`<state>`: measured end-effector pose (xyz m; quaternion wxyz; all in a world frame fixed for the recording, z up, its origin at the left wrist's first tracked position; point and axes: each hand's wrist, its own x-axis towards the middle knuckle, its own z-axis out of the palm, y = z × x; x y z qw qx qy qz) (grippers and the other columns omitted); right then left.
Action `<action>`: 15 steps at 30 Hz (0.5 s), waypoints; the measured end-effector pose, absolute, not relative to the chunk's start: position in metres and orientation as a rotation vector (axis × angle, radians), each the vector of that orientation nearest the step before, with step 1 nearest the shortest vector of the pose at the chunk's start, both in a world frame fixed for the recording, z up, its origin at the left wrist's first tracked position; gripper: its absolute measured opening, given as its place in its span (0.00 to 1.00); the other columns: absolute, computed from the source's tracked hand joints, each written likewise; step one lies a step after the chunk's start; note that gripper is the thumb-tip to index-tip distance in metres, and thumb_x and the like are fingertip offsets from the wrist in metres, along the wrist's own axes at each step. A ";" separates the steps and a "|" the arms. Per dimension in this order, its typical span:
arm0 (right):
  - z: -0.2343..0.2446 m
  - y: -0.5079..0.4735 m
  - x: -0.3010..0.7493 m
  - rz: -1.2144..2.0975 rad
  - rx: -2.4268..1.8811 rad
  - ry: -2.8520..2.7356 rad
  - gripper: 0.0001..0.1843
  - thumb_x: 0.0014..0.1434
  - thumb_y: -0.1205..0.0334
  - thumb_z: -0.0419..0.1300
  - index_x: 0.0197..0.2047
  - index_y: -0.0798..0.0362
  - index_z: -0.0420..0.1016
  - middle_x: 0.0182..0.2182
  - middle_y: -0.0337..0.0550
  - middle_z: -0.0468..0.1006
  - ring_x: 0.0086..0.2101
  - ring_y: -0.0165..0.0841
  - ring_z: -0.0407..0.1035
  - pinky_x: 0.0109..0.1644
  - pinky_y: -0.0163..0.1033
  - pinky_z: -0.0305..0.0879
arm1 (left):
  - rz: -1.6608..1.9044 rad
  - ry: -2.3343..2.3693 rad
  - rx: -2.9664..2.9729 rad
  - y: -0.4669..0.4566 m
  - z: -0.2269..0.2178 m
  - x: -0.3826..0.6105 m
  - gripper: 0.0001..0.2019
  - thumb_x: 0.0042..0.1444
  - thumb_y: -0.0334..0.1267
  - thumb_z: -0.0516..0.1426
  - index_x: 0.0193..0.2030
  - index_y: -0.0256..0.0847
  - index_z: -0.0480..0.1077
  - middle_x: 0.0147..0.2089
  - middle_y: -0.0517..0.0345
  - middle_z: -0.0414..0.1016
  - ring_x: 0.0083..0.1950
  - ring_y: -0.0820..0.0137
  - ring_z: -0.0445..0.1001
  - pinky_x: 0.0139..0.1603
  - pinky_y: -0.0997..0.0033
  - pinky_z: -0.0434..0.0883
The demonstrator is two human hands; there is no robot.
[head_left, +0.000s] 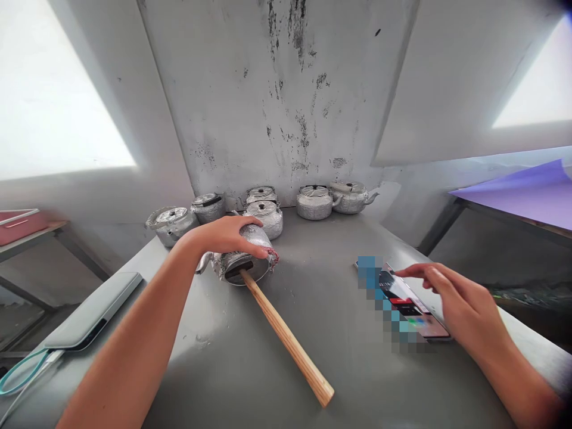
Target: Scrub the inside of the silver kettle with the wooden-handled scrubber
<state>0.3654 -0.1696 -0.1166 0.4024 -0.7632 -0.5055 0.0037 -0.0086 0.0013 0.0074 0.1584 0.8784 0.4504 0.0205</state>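
Note:
My left hand lies over a silver metal kettle tipped on its side on the grey table, fingers curled round its body. A wooden handle sticks out of the kettle's opening toward me. My right hand hovers over a phone lying flat on the table at the right, its index finger stretched out onto the screen and the other fingers spread.
Several more silver kettles stand in a row against the stained back wall. A grey power bank with a teal cable lies at the table's left edge. A purple sheet covers a surface at the right. A red tray sits far left.

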 end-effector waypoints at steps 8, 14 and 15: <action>-0.101 -0.181 0.347 -0.074 -1.947 -1.181 0.11 0.61 0.55 0.53 0.37 0.48 0.74 0.31 0.38 0.76 0.17 0.27 0.50 0.30 0.40 0.55 | 0.039 1.286 2.538 0.003 0.007 -0.009 0.46 0.44 0.73 0.57 0.68 0.55 0.60 0.70 0.58 0.62 0.67 0.50 0.62 0.62 0.59 0.64; -0.092 -0.192 0.279 0.198 -1.839 -1.600 0.15 0.64 0.47 0.53 0.38 0.47 0.74 0.33 0.41 0.78 0.30 0.36 0.70 0.31 0.37 0.63 | 0.051 1.278 2.542 0.003 0.007 -0.007 0.46 0.42 0.74 0.59 0.67 0.56 0.62 0.68 0.57 0.64 0.64 0.50 0.65 0.59 0.59 0.66; -0.091 -0.192 0.264 0.257 -1.824 -1.736 0.16 0.66 0.47 0.51 0.39 0.47 0.74 0.34 0.41 0.78 0.33 0.37 0.71 0.35 0.38 0.65 | 0.052 1.279 2.543 0.003 0.007 -0.006 0.46 0.42 0.74 0.59 0.67 0.56 0.62 0.68 0.57 0.64 0.64 0.50 0.66 0.59 0.59 0.66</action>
